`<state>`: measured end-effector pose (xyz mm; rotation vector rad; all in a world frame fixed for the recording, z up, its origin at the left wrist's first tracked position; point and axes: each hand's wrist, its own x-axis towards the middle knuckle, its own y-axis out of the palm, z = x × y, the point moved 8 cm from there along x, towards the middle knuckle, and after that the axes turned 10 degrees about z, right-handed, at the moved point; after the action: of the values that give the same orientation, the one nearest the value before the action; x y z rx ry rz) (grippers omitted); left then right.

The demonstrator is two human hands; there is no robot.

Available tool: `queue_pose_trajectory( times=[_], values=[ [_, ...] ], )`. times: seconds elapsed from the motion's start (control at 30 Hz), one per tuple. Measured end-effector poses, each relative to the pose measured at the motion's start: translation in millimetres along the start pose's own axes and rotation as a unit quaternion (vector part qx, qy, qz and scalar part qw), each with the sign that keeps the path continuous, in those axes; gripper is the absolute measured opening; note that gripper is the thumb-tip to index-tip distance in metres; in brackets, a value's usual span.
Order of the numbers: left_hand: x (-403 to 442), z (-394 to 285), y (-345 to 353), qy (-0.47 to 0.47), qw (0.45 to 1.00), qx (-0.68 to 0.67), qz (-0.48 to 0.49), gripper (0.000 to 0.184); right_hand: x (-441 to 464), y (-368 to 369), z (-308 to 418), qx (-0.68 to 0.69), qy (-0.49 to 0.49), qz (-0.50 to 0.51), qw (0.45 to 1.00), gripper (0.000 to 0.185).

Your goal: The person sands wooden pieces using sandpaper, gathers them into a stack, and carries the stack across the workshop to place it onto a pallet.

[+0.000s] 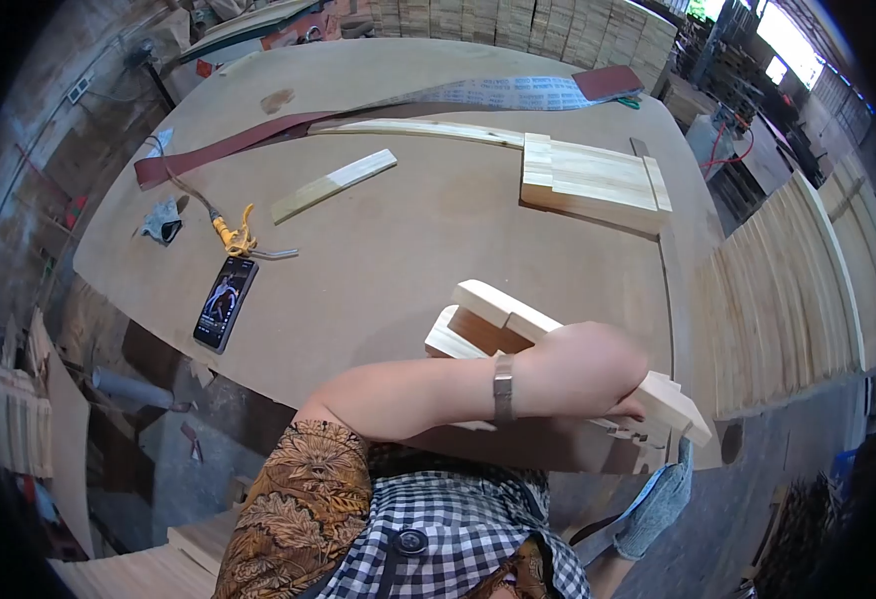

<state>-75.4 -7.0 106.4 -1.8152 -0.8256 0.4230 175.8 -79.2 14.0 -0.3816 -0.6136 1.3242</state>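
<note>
My left hand, bare with a metal-banded watch at the wrist, reaches across to the right. It rests over a pale wooden frame, its fingers curled down around one of the pieces. The frame's far right end sticks out beyond the hand, near the table edge. Just below that end is my right hand in a grey knit glove. Its fingers are closed on a strip of sandpaper, with one finger pointing up by the wood. My left forearm hides part of the frame.
On the table lie a phone, a yellow-handled air nozzle, a grey glove, a wood strip, a sanding belt and a stack of wooden pieces. Stacked boards stand at right.
</note>
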Motion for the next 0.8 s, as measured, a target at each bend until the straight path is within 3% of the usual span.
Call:
queue_pose_trajectory(
  times=[0.13, 0.43, 0.8],
  values=[
    [4.1, 3.3, -12.6, -0.019, 0.999, -0.032, 0.015, 0.051, 3.8, 3.4, 17.7, 0.015, -0.038, 0.004, 0.999, 0.055],
    [6.4, 6.3, -16.6, -0.026, 0.998, -0.057, 0.010, 0.051, 3.3, 2.2, 7.9, 0.044, -0.025, -0.001, 0.999, 0.056],
    [22.9, 1.9, -32.9, 0.024, 0.996, 0.051, -0.074, 0.054, 4.1, 4.6, 6.8, 0.021, -0.047, 0.003, 0.999, 0.052]
  ],
)
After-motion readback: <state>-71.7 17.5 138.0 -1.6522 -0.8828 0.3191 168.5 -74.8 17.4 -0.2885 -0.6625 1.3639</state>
